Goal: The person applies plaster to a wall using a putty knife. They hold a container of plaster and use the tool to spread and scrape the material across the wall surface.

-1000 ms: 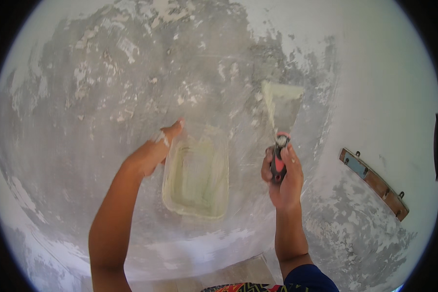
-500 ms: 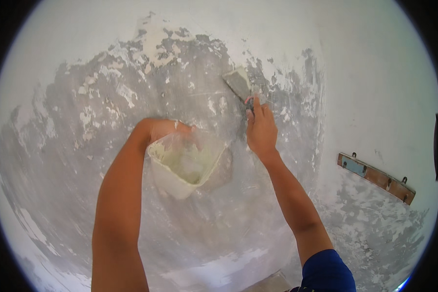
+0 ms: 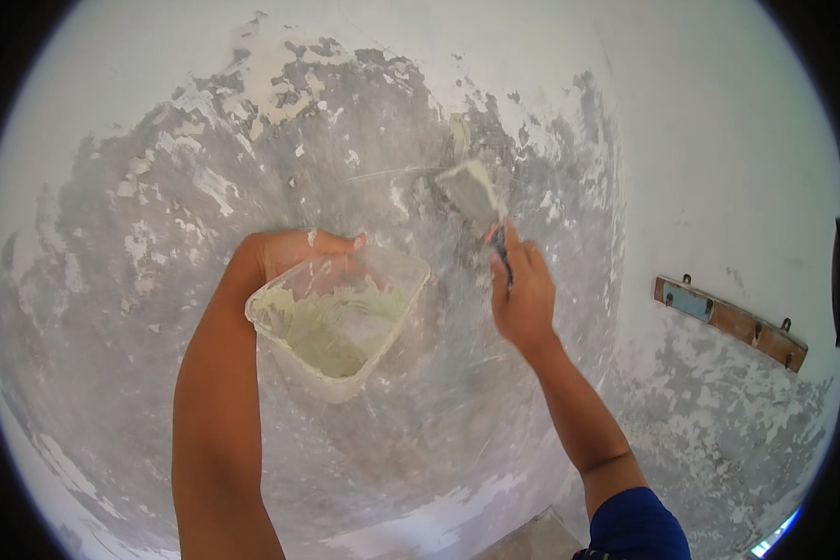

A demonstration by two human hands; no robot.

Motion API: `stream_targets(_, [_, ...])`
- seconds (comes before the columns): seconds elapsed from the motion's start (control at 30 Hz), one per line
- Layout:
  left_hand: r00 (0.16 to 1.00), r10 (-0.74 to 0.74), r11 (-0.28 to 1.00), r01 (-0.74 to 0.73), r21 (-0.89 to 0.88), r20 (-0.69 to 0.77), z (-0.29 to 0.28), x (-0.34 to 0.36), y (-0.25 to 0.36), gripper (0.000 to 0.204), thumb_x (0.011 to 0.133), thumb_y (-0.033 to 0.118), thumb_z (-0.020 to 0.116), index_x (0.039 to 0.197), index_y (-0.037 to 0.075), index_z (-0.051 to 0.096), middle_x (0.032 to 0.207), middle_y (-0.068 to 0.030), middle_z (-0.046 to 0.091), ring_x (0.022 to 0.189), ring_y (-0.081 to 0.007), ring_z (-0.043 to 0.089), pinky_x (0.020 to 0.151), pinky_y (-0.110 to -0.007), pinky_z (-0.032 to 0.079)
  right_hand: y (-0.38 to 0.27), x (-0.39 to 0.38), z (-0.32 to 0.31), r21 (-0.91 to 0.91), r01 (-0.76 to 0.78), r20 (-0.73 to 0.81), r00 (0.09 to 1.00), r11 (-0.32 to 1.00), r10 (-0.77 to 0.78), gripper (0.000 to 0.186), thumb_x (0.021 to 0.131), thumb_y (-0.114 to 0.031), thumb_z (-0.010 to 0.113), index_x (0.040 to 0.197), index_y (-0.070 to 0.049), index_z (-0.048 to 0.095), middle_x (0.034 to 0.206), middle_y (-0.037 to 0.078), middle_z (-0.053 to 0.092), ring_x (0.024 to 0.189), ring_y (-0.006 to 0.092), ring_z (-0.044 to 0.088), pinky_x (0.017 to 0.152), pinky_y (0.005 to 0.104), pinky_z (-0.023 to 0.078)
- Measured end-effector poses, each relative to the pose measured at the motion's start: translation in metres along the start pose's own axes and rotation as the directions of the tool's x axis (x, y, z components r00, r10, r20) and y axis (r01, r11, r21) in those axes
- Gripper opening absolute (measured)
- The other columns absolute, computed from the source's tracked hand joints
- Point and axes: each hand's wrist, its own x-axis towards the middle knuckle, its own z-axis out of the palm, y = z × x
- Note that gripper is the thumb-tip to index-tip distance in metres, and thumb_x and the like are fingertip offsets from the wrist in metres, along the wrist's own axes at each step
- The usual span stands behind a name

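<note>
My left hand (image 3: 303,254) grips a translucent plastic tub (image 3: 331,345) by its back edge, tilted so that pale greenish filler shows inside, smeared over its walls and bottom. My right hand (image 3: 523,303) is closed on the black-and-red handle of a putty knife (image 3: 471,194). The knife's wide blade carries pale filler and is at the patchy grey wall (image 3: 205,327); whether it touches the surface I cannot tell. Just above the blade, a pale fresh streak (image 3: 459,131) lies on the wall.
A white wall section (image 3: 719,168) rises at the right, flaking to grey lower down. A worn wooden hook rail (image 3: 747,331) with a light blue patch is fixed on it. A small beige surface (image 3: 523,541) shows at the bottom edge.
The knife rose up-left onto the wall, then slid down and right, leaving a pale streak above. The tub went from upright-facing to tilted, and most recently shifted left.
</note>
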Motion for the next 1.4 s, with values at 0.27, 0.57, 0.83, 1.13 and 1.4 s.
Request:
stream_targets(0.27, [1.000, -0.001, 0.994, 0.003, -0.110, 0.020, -0.005, 0.001, -0.006, 0.061, 0.105, 0.050, 0.057, 0.130, -0.005, 0.067, 0.126, -0.0192, 0.071, 0.112, -0.0245, 0.068, 0.094, -0.040, 0.057, 0.035, 0.066, 0.007, 0.474, -0.117, -0.082, 0.981, 0.873, 0.176, 0.037, 0.105, -0.017, 0.061, 0.138, -0.002, 0.064, 0.078, 0.012, 0.058, 0.073, 0.0217, 0.052, 0.071, 0.0342, 0.047])
stream_targets(0.57, [1.000, -0.010, 0.999, 0.009, -0.037, -0.008, -0.002, -0.001, -0.003, 0.060, 0.106, 0.051, 0.057, 0.130, -0.003, 0.068, 0.128, -0.0178, 0.070, 0.115, -0.0246, 0.067, 0.095, -0.040, 0.056, 0.040, 0.107, 0.013, 0.014, 0.136, -0.003, 0.991, 0.991, -0.136, 0.045, 0.101, -0.016, 0.064, 0.145, -0.007, 0.060, 0.099, 0.014, 0.061, 0.076, 0.0310, 0.060, 0.072, 0.0420, 0.052])
stream_targets(0.83, [0.996, -0.041, 0.999, 0.043, -0.027, 0.076, -0.003, 0.003, -0.004, 0.061, 0.106, 0.052, 0.054, 0.132, -0.002, 0.066, 0.130, -0.0176, 0.068, 0.116, -0.0254, 0.066, 0.098, -0.042, 0.055, 0.085, 0.013, 0.021, 0.021, 0.083, 0.147, 0.985, 0.996, -0.085, 0.051, 0.101, -0.017, 0.063, 0.150, -0.005, 0.053, 0.099, 0.018, 0.061, 0.077, 0.0349, 0.064, 0.065, 0.0427, 0.054])
stream_targets(1.13, [0.994, -0.010, 1.000, 0.009, 0.015, 0.110, -0.005, 0.005, -0.004, 0.060, 0.107, 0.052, 0.053, 0.133, 0.001, 0.066, 0.128, -0.0154, 0.069, 0.115, -0.0256, 0.066, 0.098, -0.041, 0.054, 0.090, 0.017, -0.017, 0.109, 0.198, -0.007, 0.980, 0.974, -0.198, 0.047, 0.101, -0.007, 0.060, 0.147, 0.001, 0.054, 0.094, 0.016, 0.064, 0.079, 0.0279, 0.064, 0.067, 0.0380, 0.053])
stream_targets(1.4, [0.995, -0.079, 0.995, 0.082, 0.056, -0.055, 0.001, -0.009, -0.004, 0.064, 0.104, 0.056, 0.055, 0.137, 0.002, 0.065, 0.128, -0.0167, 0.069, 0.114, -0.0268, 0.066, 0.098, -0.042, 0.052, 0.010, 0.059, 0.052, -0.010, -0.099, 0.016, 0.995, 0.995, 0.099, 0.046, 0.106, -0.014, 0.055, 0.147, 0.004, 0.049, 0.107, 0.021, 0.062, 0.080, 0.0360, 0.066, 0.071, 0.0446, 0.057])
